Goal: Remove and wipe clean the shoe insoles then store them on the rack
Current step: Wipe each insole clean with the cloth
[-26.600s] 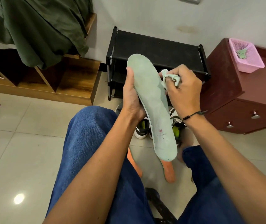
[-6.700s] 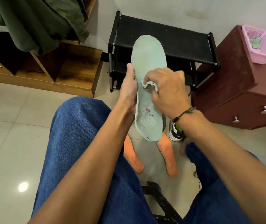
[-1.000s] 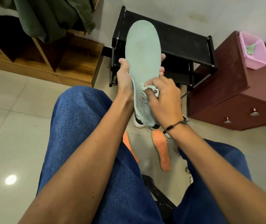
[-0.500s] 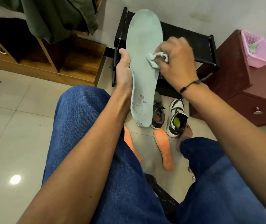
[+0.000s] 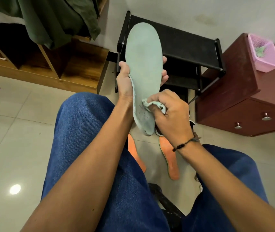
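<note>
Two orange insoles (image 5: 170, 158) are lying on the tiled floor (image 5: 16, 139) between the person's jean-clad knees, the left one partly hidden by a thigh. Above them, the right hand (image 5: 170, 118) is pinching a crumpled cloth (image 5: 153, 105) against the heel end of the pale green insole (image 5: 143, 67), fingers curled round the cloth. The left hand (image 5: 126, 82) is gripping that insole by its edges, thumb on one side, fingertips showing on the other. The insole is standing nearly upright, toe end up, covering part of the black shoe rack (image 5: 192, 47) behind. A pink basket (image 5: 264, 52) is sitting on the maroon cabinet (image 5: 243, 101).
</note>
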Demonstrator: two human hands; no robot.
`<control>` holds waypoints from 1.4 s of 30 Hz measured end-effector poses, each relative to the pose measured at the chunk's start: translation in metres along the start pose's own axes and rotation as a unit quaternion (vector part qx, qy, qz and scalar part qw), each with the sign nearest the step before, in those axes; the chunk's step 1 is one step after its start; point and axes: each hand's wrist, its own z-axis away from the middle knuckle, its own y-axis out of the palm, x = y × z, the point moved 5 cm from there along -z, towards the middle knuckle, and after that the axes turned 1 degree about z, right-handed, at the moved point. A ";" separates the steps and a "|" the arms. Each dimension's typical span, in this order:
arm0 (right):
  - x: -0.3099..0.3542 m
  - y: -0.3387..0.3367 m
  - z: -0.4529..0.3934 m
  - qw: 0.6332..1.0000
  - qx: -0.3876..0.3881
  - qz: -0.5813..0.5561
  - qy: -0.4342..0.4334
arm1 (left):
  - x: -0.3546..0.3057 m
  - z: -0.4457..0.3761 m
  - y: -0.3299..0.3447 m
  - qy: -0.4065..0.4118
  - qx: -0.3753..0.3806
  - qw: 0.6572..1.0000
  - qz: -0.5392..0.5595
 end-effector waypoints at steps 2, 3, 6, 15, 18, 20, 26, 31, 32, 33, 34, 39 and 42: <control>-0.001 -0.010 -0.009 0.999 0.016 0.019 -0.030 | -0.001 0.003 0.004 0.000 -0.013 1.000 -0.018; -0.001 -0.017 -0.018 0.998 0.011 0.033 -0.043 | -0.004 0.004 0.004 0.015 -0.040 0.998 -0.045; -0.005 -0.032 -0.058 0.995 -0.036 0.073 -0.056 | -0.014 0.009 -0.001 0.096 -0.137 0.973 -0.158; -0.020 0.006 -0.051 0.997 -0.008 0.080 -0.015 | -0.006 0.003 -0.004 0.076 -0.131 0.978 -0.146; -0.010 0.006 -0.028 1.000 -0.017 0.015 -0.017 | 0.000 0.003 -0.006 0.040 -0.116 0.988 -0.095; -0.003 0.006 -0.015 1.000 -0.015 0.001 -0.023 | 0.001 0.006 -0.002 0.021 -0.090 0.994 -0.066; 0.001 -0.008 -0.012 0.998 0.027 -0.013 -0.061 | 0.001 0.000 -0.001 0.004 -0.066 0.995 -0.075; -0.014 -0.029 -0.085 0.998 -0.032 0.035 -0.040 | -0.007 0.005 0.005 0.093 -0.144 0.965 -0.199; -0.016 -0.028 -0.098 0.997 -0.020 0.067 -0.038 | -0.007 0.004 0.007 0.083 -0.150 0.960 -0.221; -0.019 -0.022 -0.106 0.993 0.004 0.110 -0.040 | -0.009 0.003 0.007 0.078 -0.164 0.957 -0.225; -0.023 -0.014 -0.109 0.987 0.030 0.151 -0.040 | -0.009 -0.001 0.003 0.077 -0.174 0.954 -0.233; -0.013 0.005 -0.069 0.992 0.009 0.112 -0.049 | -0.006 0.006 0.004 0.044 -0.157 0.972 -0.168; 0.000 0.005 -0.034 0.991 -0.041 0.101 -0.080 | -0.005 0.005 0.004 0.012 -0.146 0.986 -0.075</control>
